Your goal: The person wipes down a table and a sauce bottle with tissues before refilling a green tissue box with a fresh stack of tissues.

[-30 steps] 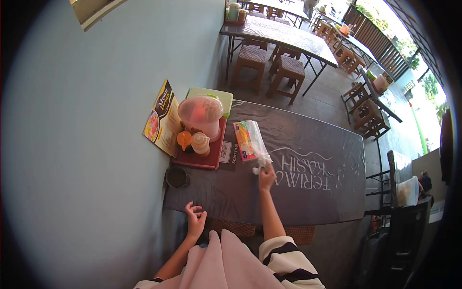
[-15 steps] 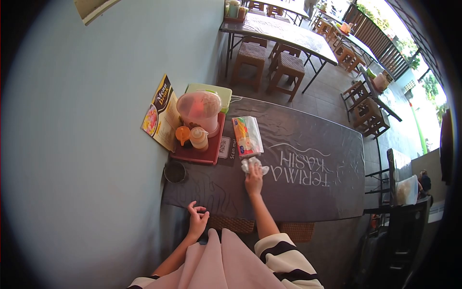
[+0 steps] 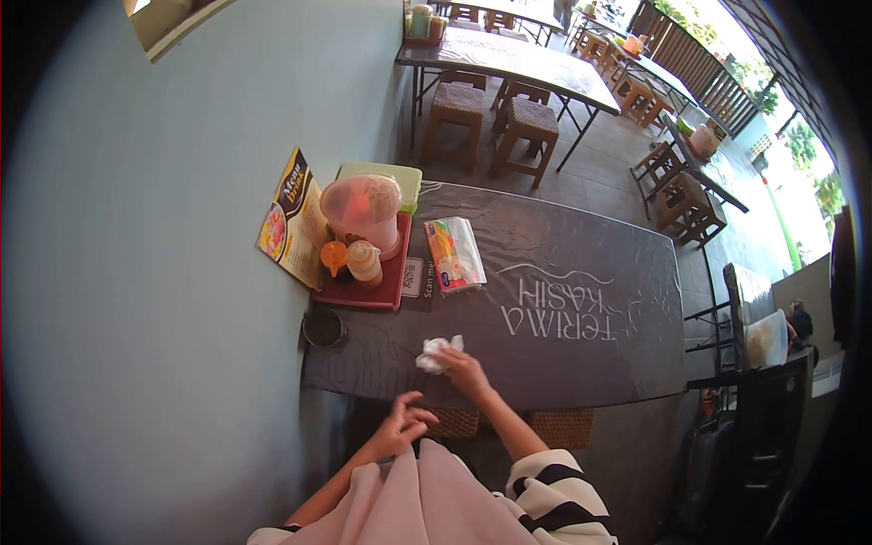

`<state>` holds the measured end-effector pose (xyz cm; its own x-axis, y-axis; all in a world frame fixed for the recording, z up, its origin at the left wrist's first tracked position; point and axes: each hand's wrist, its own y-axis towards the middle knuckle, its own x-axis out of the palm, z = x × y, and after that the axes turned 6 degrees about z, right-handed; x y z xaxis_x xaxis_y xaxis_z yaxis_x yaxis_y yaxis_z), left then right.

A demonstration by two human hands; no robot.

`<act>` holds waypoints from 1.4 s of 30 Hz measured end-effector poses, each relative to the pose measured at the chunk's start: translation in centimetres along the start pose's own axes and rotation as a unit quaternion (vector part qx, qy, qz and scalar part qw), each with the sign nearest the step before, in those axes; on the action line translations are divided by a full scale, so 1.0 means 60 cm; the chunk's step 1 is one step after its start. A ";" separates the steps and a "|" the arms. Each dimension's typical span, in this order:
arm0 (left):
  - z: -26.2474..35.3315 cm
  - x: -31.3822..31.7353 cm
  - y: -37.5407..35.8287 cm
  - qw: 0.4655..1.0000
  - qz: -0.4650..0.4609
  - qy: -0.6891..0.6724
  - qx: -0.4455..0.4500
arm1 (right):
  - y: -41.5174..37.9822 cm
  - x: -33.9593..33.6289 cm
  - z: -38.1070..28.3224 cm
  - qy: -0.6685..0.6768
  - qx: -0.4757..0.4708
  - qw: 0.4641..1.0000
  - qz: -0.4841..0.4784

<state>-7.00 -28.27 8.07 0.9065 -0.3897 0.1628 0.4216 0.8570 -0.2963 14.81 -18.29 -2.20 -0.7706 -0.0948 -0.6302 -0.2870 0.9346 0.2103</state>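
In my right hand [image 3: 464, 370] is a crumpled white tissue [image 3: 440, 355], pressed on the dark plastic-covered table [image 3: 554, 372] near its front left part. My left hand [image 3: 402, 425] hovers at the table's front edge, fingers apart and holding nothing. Beyond the tissue lies a pack of tissues [image 3: 456, 254] with an orange and yellow wrapper. Left of that pack, a red tray [image 3: 391, 289] carries a pink lidded tub [image 3: 361, 213], an orange-capped bottle [image 3: 334, 259] and a sauce bottle [image 3: 364, 263].
A menu card [image 3: 292, 218] leans by the wall, and a dark round bowl [image 3: 324, 327] sits at the table's left edge. Behind the tray is a green box [image 3: 400, 184]. Woven stools [image 3: 561, 429] are tucked under the front edge; more tables and stools [image 3: 527, 132] stand beyond.
My right hand has drawn the tissue back towards me and to the left, away from the tissue pack. My left hand has shifted right and slightly nearer my body.
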 end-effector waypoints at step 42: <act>-0.069 0.119 -0.130 0.888 -0.385 -0.006 -0.253 | 0.062 -0.106 0.164 -0.126 0.214 0.890 0.382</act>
<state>-3.74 -39.12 7.66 0.3460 -0.7875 0.5100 0.8758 0.0761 -0.4767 24.26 -10.86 -4.75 -0.4797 0.6542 -0.5847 0.5509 0.7432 0.3796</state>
